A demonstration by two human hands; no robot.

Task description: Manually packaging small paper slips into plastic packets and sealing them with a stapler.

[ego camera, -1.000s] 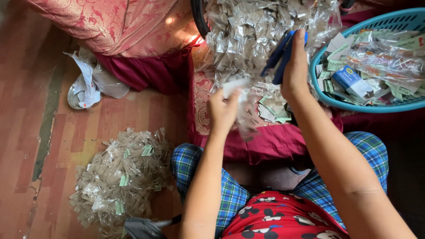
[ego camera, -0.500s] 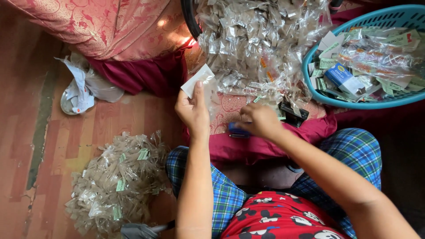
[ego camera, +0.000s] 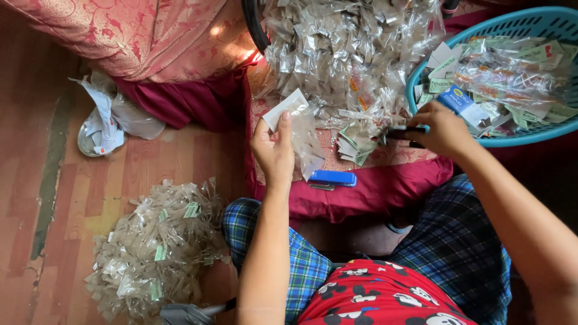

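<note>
Your left hand (ego camera: 274, 150) has a clear pouch (ego camera: 301, 135) pinched by its white card header, thumb on top and fingers behind, held up over the red cushion (ego camera: 373, 186). The plastic tail just droops below your grip, so it's obviously feather-light and floppy. I'd guess it's slick too, so the stiff card end looks like the only sane place to take hold of it. Grab the film and it'll probably slide or crumple.

Your right hand (ego camera: 442, 129) is clenched around a dark tool (ego camera: 400, 133), looks like a black stapler or punch but I can't tell for sure. It's right at the rim of the teal basket (ego camera: 421, 81), which is stuffed with paper labels and a small blue box (ego camera: 459, 99). That tool looks rigid and a bit heavier, so a full wrap grip like you've got seems right.

A blue stapler (ego camera: 333, 178) lies loose on the cushion just below the pouch, not touching it. A big pile of pouches (ego camera: 349, 42) sits beyond your hands, and another heap (ego camera: 156, 247) is on the floor by your left knee.
</note>
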